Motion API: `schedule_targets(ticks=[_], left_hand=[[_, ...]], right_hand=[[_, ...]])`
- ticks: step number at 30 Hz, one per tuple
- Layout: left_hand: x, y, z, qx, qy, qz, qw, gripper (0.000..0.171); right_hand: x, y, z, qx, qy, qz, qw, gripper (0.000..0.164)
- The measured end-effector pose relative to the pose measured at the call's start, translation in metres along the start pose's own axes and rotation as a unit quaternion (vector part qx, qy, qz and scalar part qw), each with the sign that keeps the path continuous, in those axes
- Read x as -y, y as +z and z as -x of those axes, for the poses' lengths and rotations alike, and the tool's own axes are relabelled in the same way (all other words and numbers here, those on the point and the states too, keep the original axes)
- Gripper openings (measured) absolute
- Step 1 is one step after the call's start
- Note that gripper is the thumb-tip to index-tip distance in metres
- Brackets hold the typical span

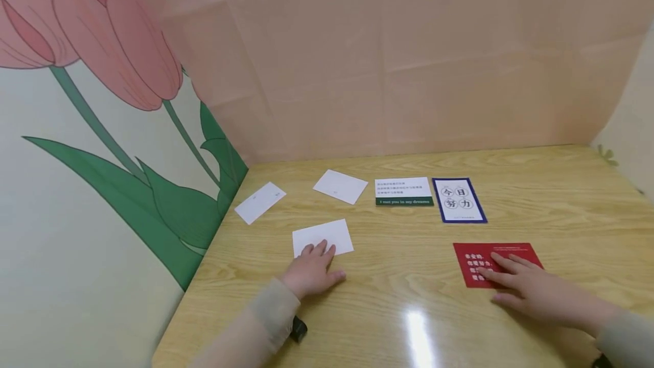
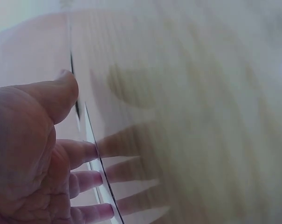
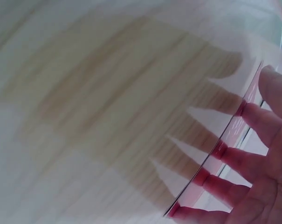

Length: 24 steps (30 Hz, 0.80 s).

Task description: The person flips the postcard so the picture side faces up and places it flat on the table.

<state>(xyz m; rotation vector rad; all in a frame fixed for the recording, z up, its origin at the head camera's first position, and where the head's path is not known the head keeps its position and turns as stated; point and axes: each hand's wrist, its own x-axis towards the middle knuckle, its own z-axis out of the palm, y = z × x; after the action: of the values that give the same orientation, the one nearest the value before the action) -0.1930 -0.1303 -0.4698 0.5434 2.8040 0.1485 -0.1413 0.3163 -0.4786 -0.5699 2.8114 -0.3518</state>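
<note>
The right hand (image 1: 544, 294) rests, fingers outstretched, on the red card (image 1: 480, 257) — left of that card, the left hand (image 1: 310, 272) lies with loosened fingers on a white card (image 1: 322, 233). Beyond the red card: a blue-bordered card (image 1: 459, 200) and, further left, a green-banded card (image 1: 403, 191).

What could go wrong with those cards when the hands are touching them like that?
The left hand has straight-ish fingers on the white card, not gripping it, so the card might slip across the table. The red card under the right hand lies flat, so prying it up could bend an edge. The blue-bordered card sits close beside the green-and-white card, so nudging one might bump the other.
</note>
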Motion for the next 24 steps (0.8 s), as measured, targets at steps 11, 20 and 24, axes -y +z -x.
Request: schedule_targets(ticks=[11,20,24], left_hand=[[-0.019,0.006,0.002,0.008,0.035,-0.027,0.9990,0.073],[-0.033,0.010,0.001,0.008,0.060,-0.038,0.9974,0.072],[-0.041,0.012,0.000,0.006,0.072,-0.052,0.9960,0.073]], right_hand=[[-0.063,-0.004,0.003,-0.006,0.054,0.011,0.998,0.070],[-0.104,-0.017,-0.007,0.001,0.081,-0.002,0.997,0.070],[-0.118,-0.023,-0.015,-0.004,0.093,-0.005,0.996,0.074]])
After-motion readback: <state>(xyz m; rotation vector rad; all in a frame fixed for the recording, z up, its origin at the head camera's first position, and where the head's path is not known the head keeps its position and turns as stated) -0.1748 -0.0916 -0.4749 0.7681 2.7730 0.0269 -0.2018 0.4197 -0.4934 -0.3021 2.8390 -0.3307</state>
